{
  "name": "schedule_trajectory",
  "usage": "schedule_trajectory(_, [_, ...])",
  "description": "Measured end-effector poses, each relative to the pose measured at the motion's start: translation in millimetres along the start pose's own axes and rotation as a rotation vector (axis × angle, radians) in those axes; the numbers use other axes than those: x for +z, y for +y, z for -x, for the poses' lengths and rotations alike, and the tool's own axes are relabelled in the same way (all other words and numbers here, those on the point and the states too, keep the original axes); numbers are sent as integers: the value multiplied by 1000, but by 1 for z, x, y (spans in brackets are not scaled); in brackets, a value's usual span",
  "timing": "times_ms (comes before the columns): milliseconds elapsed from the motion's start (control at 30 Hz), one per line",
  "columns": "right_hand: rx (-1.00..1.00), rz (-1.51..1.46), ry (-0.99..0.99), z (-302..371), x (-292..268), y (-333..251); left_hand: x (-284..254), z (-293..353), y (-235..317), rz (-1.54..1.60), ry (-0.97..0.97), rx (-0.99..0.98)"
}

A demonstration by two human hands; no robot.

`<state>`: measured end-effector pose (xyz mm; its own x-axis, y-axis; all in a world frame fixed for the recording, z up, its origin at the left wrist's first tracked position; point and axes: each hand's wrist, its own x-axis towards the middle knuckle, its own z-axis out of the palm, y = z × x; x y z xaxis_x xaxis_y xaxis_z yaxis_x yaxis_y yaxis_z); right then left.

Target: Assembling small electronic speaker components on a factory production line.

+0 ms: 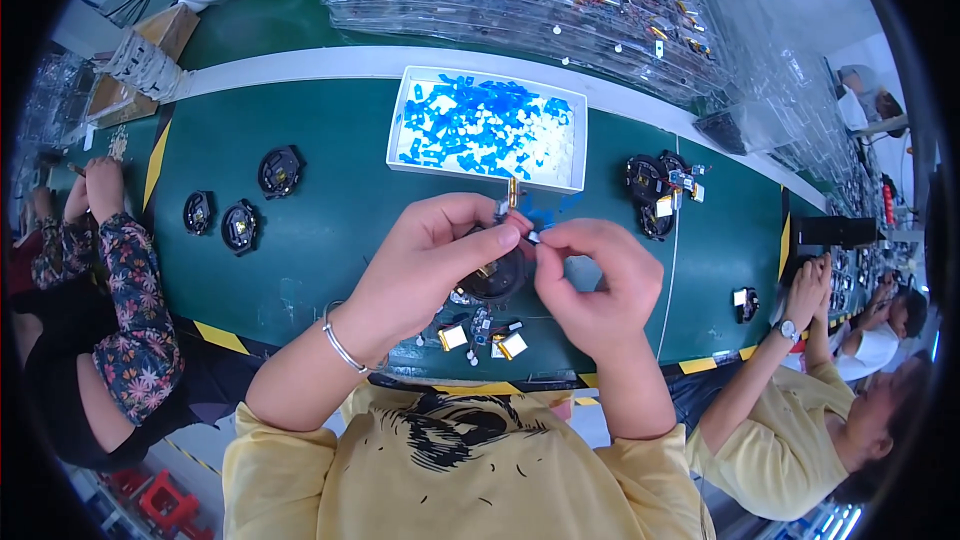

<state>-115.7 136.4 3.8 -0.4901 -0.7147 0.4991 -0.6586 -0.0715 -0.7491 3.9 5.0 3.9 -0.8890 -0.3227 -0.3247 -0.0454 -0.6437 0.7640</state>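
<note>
In front of me, my left hand (425,250) is closed, its thumb and fingers pinching a small electronic part (513,192) with a gold-coloured strip that sticks up. My right hand (605,285) is closed too, its fingertips on a tiny white-and-dark piece (534,237) beside the left fingertips. Just beneath both hands is a black round housing (497,278), partly hidden by them. A few blue pieces (541,213) lie behind the fingertips. Nearer to me rest small circuit boards (481,324) and silver-and-yellow battery cells (453,337).
A white tray (440,176) of blue pieces stands beyond my hands. Black round housings (280,172) lie at left, more (646,180) at right. Clear trays of electronics (430,15) are stacked at the back. Co-workers' hands (103,187) (805,292) are on both sides.
</note>
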Motion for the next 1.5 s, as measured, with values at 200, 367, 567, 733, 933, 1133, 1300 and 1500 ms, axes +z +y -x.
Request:
schedule_trajectory(200, [134,-107,-14,-2,-5,-6,10,6,5,-159,3,34])
schedule_trajectory(367, [-143,136,85,-3,7,-3,13,10,-2,-138,-45,128])
schedule_trajectory(567, [-181,147,130,-3,8,-5,16,15,-6,-81,-54,192])
schedule_trajectory(733, [-189,125,103,-5,9,-5,17,18,-5,-128,-27,213])
schedule_trajectory(933, [-239,101,17,-3,10,4,12,15,-8,-116,-8,254])
schedule_trajectory(1133, [-58,-184,-107,-7,-2,7,1,1,1,-84,62,100])
schedule_trajectory(1300, [217,-268,-79,-4,-8,5,6,1,-1,-179,-20,60])
schedule_trajectory(1500, [68,-131,-146,-2,-12,1,7,3,-15,-470,-49,132])
